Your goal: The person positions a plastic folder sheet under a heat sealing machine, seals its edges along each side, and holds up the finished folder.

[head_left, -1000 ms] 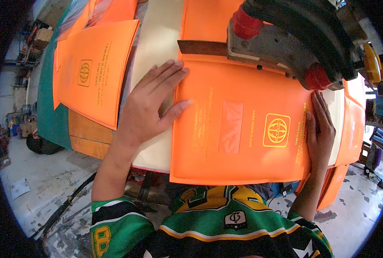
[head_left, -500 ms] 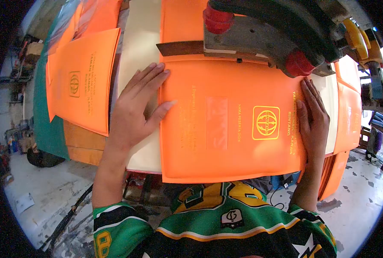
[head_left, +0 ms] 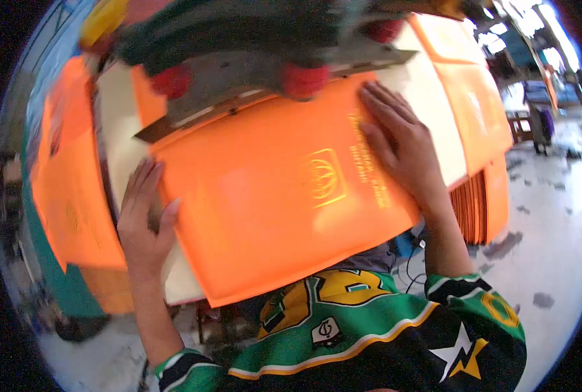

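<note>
An orange plastic cover (head_left: pixel 258 189) with a gold emblem and lettering lies on a cream board (head_left: pixel 118 111), its near edge close to my body. Along its left edge rests my left hand (head_left: pixel 144 222), fingers extended and thumb apart, touching the cover's rim. My right hand (head_left: pixel 398 140) lies flat on the cover's upper right part, fingers stretched out. Across the far edge of the cover is a metal bar (head_left: pixel 238 98) of a machine with red knobs (head_left: pixel 306 80), blurred by motion.
More orange covers (head_left: pixel 75 189) lie at the left on a green surface (head_left: pixel 46 261). Others (head_left: pixel 470 104) lie at the right, with a stack (head_left: pixel 480 202) below them. A black cable (head_left: pixel 409 271) hangs near my right sleeve.
The view has turned, so the cover and machine look tilted. My right hand now lies further onto the cover, near its upper right corner; my left hand remains at the left edge.
</note>
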`<action>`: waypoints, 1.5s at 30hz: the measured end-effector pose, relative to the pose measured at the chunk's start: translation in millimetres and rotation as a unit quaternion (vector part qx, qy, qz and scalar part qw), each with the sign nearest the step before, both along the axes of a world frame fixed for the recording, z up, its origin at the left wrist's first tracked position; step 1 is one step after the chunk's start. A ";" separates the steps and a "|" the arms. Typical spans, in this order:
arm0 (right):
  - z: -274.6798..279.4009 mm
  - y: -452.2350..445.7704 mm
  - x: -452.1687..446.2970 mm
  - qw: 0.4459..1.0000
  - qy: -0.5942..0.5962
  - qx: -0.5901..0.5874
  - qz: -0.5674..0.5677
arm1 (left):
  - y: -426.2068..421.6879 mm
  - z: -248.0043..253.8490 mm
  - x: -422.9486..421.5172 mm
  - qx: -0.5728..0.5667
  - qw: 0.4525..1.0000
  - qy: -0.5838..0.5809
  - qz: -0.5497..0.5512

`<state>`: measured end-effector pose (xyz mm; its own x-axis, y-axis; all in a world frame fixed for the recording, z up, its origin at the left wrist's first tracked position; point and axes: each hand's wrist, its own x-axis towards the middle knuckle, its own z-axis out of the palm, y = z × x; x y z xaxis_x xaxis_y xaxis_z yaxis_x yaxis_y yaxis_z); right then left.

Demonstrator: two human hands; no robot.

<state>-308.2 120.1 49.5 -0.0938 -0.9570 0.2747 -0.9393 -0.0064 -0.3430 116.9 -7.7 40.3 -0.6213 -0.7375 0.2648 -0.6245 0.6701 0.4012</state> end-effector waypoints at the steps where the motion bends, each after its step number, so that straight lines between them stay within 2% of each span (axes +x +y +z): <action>1: -0.3 1.7 -1.5 1.000 -0.010 0.004 -0.003 | 1.0 0.9 0.2 0.006 1.000 -0.008 0.014; 5: -6.9 3.2 -4.3 1.000 -0.019 -0.015 -0.011 | 5.6 4.8 -1.2 0.040 0.998 -0.015 0.051; 7: -11.3 3.0 -4.7 0.999 -0.009 -0.031 0.018 | 6.4 3.0 0.5 0.037 0.998 -0.016 0.048; 13: -17.2 3.7 -3.5 0.999 -0.024 -0.043 0.010 | 5.0 -2.1 9.3 0.042 0.998 -0.023 0.049; 14: -18.2 4.3 -3.3 0.998 -0.039 -0.052 -0.003 | 3.8 1.5 9.5 0.049 0.997 -0.015 0.051; 15: -18.4 4.9 -3.9 0.998 -0.043 -0.050 0.005 | 10.1 16.1 -1.0 0.063 0.993 -0.054 0.081; 20: -17.3 14.4 -13.2 0.996 -0.083 -0.033 0.023 | 5.7 10.3 4.4 0.041 0.996 -0.049 0.057; 23: -18.7 19.4 -11.6 0.997 -0.068 -0.013 0.040 | 5.0 10.7 5.7 0.045 0.997 -0.037 0.057; 28: -18.3 24.6 -3.0 1.000 -0.030 0.002 0.006 | 4.9 10.5 5.2 0.044 0.997 -0.029 0.060; 31: -22.7 22.9 -2.0 1.000 -0.004 -0.025 0.014 | 7.1 12.6 3.0 0.041 0.996 -0.032 0.067; 45: -17.8 25.6 -1.6 1.000 -0.008 -0.015 0.008 | 7.2 13.5 3.3 0.043 0.993 -0.063 0.090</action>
